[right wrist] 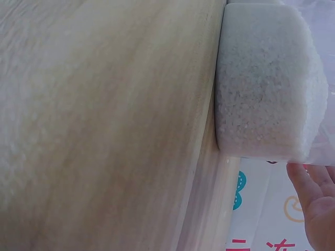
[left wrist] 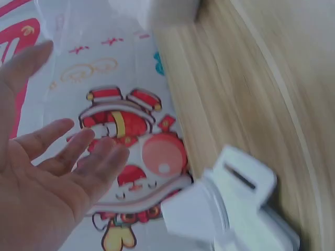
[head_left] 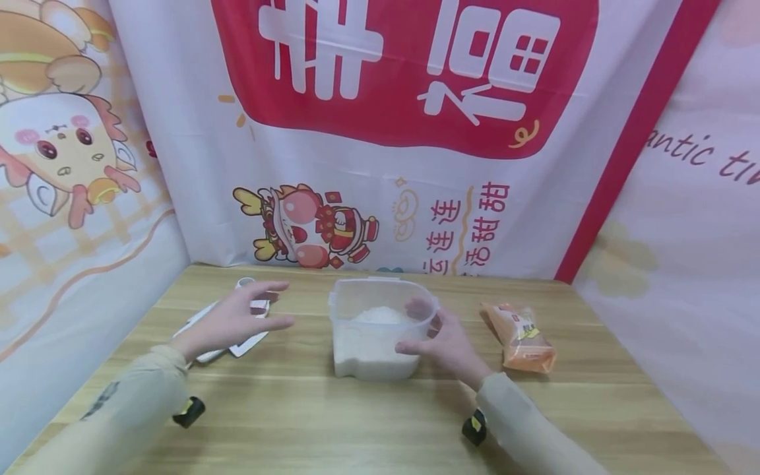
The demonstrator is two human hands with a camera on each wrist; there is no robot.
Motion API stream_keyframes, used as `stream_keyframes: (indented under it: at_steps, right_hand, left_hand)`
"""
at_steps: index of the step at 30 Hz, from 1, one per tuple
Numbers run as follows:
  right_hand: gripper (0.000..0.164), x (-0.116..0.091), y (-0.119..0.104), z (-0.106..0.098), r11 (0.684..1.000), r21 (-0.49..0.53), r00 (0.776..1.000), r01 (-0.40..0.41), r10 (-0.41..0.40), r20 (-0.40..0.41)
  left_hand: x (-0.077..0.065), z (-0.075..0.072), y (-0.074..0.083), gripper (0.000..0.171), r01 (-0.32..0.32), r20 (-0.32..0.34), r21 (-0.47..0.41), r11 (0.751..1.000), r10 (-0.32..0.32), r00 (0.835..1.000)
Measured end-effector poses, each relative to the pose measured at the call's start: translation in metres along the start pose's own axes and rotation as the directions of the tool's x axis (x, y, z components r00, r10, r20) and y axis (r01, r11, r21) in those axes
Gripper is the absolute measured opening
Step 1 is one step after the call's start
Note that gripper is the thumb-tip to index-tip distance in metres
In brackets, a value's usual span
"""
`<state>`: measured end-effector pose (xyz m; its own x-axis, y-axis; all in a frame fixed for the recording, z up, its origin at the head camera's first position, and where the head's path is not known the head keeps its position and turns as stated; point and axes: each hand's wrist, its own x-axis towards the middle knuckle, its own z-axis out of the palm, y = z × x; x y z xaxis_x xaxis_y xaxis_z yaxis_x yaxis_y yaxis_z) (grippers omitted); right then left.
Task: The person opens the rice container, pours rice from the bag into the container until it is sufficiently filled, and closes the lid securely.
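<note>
A translucent plastic box (head_left: 374,353) stands on the table, partly filled with white grains that look like rice (right wrist: 261,83). My right hand (head_left: 445,346) is at its right side, thumb in front and fingers by the rear of the wall, loosely bent; the fingertips (right wrist: 296,170) are right at the plastic in the right wrist view. To the left, my left hand (head_left: 231,316) hovers with fingers and thumb spread and nothing between them. Beneath it lies a white lid-like piece (head_left: 249,343) with a short spout (left wrist: 193,209), partly hidden by the hand.
An orange and clear packet (head_left: 525,340) lies on the table at the right. Printed cloths (head_left: 380,132) hang at the back and both sides, bounding the wooden tabletop (head_left: 332,422).
</note>
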<state>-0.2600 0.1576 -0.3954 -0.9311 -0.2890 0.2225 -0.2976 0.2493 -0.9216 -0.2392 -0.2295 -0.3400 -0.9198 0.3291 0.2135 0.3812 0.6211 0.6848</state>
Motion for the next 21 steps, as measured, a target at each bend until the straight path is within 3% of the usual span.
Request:
stream_keyframes:
  at_steps: [5, 9, 14, 21]
  right_hand:
    - [0.082, -0.002, -0.005, 0.002, 1.0, -0.009, 1.0, -0.009, 0.009, -0.006]
    - [0.082, 0.002, 0.007, 0.0, 1.0, -0.025, 1.0, -0.008, 0.007, -0.029]
    - [0.083, 0.002, 0.01, -0.002, 1.0, -0.021, 1.0, -0.013, 0.012, -0.027]
    - [0.085, 0.003, 0.007, -0.001, 0.999, -0.037, 1.0, 0.002, -0.003, -0.021]
  left_hand:
    - [-0.012, -0.027, -0.015, 0.054, -0.046, -0.102, 0.163, 0.986, 0.063, 0.993]
    - [-0.018, -0.042, -0.026, 0.052, 0.013, -0.155, 0.293, 0.956, 0.034, 0.987]
    - [-0.023, -0.049, -0.042, 0.059, 0.099, -0.151, 0.404, 0.91, -0.041, 0.988]
    - [-0.029, -0.056, -0.062, 0.065, 0.152, -0.135, 0.42, 0.895, -0.104, 0.985]
